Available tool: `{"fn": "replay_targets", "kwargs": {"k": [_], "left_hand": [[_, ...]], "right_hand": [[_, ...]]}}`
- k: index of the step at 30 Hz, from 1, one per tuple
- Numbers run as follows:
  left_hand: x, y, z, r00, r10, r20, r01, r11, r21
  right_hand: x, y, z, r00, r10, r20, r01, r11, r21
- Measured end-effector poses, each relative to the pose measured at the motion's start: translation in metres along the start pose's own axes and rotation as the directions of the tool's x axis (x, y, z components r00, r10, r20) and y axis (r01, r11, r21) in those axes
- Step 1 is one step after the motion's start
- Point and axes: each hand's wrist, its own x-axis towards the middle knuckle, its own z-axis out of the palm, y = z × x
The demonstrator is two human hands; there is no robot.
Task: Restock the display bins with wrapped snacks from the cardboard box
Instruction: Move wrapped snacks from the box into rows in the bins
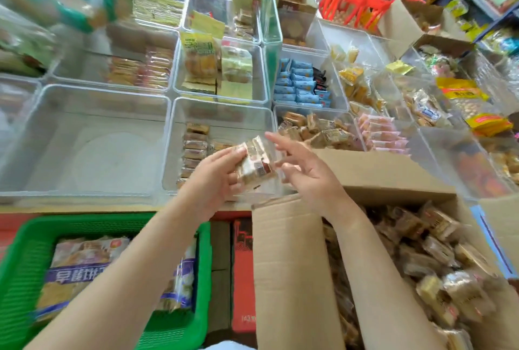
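Left hand fingers clutch a loose snack stack, right hand fingers splayed at 3 o'clock; packs may slip, missing the bin.

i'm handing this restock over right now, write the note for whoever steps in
Left hand: grips a small stack of wrapped snacks over the near middle clear bin.
Right hand: open, fingers spread beside the stack, holding nothing.
Cardboard box: open at lower right, full of the same snacks.
Done: one row of snacks stands along the bin's left side.
Left: place the held stack, then fill the rest of the bin from the box. The clear bin to its left holds no snacks.
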Motion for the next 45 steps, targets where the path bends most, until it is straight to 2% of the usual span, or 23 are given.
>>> {"fn": "replay_targets", "kwargs": {"k": [3, 5, 6, 7, 8, 9, 10, 11, 13, 14, 15, 19, 21, 23, 28, 31, 33, 35, 38, 40, 42, 43, 45], "left_hand": [[0.015, 0.012, -0.03, 0.994, -0.105, 0.039, 0.104, 0.994, 0.04], [0.031, 0.016, -0.043, 0.989, -0.115, -0.097, 0.123, 0.989, 0.087], [0.043, 0.015, -0.054, 0.976, -0.069, -0.207, 0.107, 0.979, 0.176], [0.057, 0.012, -0.068, 0.95, 0.046, -0.309, 0.064, 0.939, 0.337], [0.069, 0.007, -0.085, 0.912, 0.199, -0.358, 0.032, 0.837, 0.546], [0.078, 0.002, -0.102, 0.881, 0.329, -0.339, 0.035, 0.67, 0.741], [0.083, -0.005, -0.12, 0.864, 0.416, -0.283, 0.069, 0.459, 0.886], [0.088, -0.014, -0.135, 0.867, 0.445, -0.224, 0.116, 0.257, 0.959], [0.091, -0.031, -0.154, 0.922, 0.361, -0.138, 0.176, -0.073, 0.982], [0.091, -0.039, -0.159, 0.946, 0.299, -0.126, 0.186, -0.183, 0.965], [0.091, -0.043, -0.161, 0.957, 0.263, -0.124, 0.19, -0.239, 0.952], [0.094, -0.042, -0.163, 0.953, 0.272, -0.132, 0.201, -0.242, 0.949], [0.094, -0.044, -0.164, 0.947, 0.299, -0.116, 0.194, -0.245, 0.95], [0.093, -0.046, -0.164, 0.942, 0.316, -0.11, 0.192, -0.242, 0.951], [0.095, -0.048, -0.165, 0.937, 0.329, -0.119, 0.21, -0.259, 0.943], [0.095, -0.047, -0.166, 0.934, 0.339, -0.113, 0.206, -0.255, 0.945], [0.094, -0.046, -0.164, 0.937, 0.331, -0.113, 0.206, -0.261, 0.943], [0.093, -0.045, -0.163, 0.942, 0.311, -0.125, 0.21, -0.258, 0.943], [0.091, -0.041, -0.161, 0.947, 0.277, -0.16, 0.228, -0.233, 0.945], [0.089, -0.038, -0.149, 0.943, 0.268, -0.196, 0.256, -0.211, 0.943], [0.077, -0.036, -0.113, 0.934, 0.321, -0.159, 0.211, -0.132, 0.969], [0.066, -0.036, -0.087, 0.929, 0.355, -0.103, 0.132, -0.057, 0.99], [0.036, -0.042, -0.028, 0.935, 0.355, -0.011, -0.045, 0.148, 0.988]], "right_hand": [[0.036, 0.002, 0.026, 0.989, -0.055, 0.139, 0.082, 0.977, -0.195], [0.064, 0.008, 0.043, 0.99, -0.08, 0.117, 0.107, 0.965, -0.241], [0.08, 0.013, 0.049, 0.994, -0.078, 0.081, 0.096, 0.962, -0.254], [0.095, 0.019, 0.054, 0.998, -0.051, 0.037, 0.059, 0.96, -0.275], [0.111, 0.026, 0.057, 1.0, -0.011, -0.004, 0.01, 0.951, -0.308], [0.128, 0.033, 0.059, 0.999, 0.027, -0.04, -0.039, 0.935, -0.352], [0.144, 0.041, 0.062, 0.996, 0.056, -0.067, -0.078, 0.912, -0.402], [0.16, 0.05, 0.065, 0.994, 0.071, -0.084, -0.102, 0.883, -0.458], [0.192, 0.071, 0.075, 0.995, 0.056, -0.085, -0.096, 0.796, -0.598], [0.206, 0.083, 0.081, 0.997, 0.041, -0.068, -0.077, 0.733, -0.676], [0.218, 0.095, 0.088, 0.998, 0.031, -0.047, -0.056, 0.656, -0.752], [0.25, 0.13, 0.118, 0.999, 0.018, -0.041, -0.045, 0.326, -0.944], [0.258, 0.141, 0.131, 0.996, 0.075, -0.038, -0.056, 0.253, -0.966], [0.263, 0.148, 0.14, 0.988, 0.157, -0.002, -0.041, 0.248, -0.968], [0.259, 0.159, 0.156, 0.916, 0.368, 0.158, 0.003, 0.387, -0.922], [0.252, 0.152, 0.155, 0.877, 0.445, 0.18, -0.014, 0.398, -0.917], [0.245, 0.141, 0.149, 0.851, 0.474, 0.227, -0.004, 0.437, -0.899], [0.231, 0.123, 0.141, 0.894, 0.385, 0.227, -0.014, 0.532, -0.846], [0.195, 0.085, 0.12, 0.992, 0.093, 0.081, -0.016, 0.747, -0.665], [0.158, 0.054, 0.092, 0.995, -0.087, -0.048, 0.049, 0.849, -0.527], [0.112, 0.032, 0.06, 0.94, -0.248, -0.232, 0.11, 0.869, -0.483], [0.087, 0.027, 0.045, 0.897, -0.292, -0.332, 0.107, 0.873, -0.476], [0.038, 0.03, 0.017, 0.808, -0.282, -0.516, 0.031, 0.896, -0.442]]}}
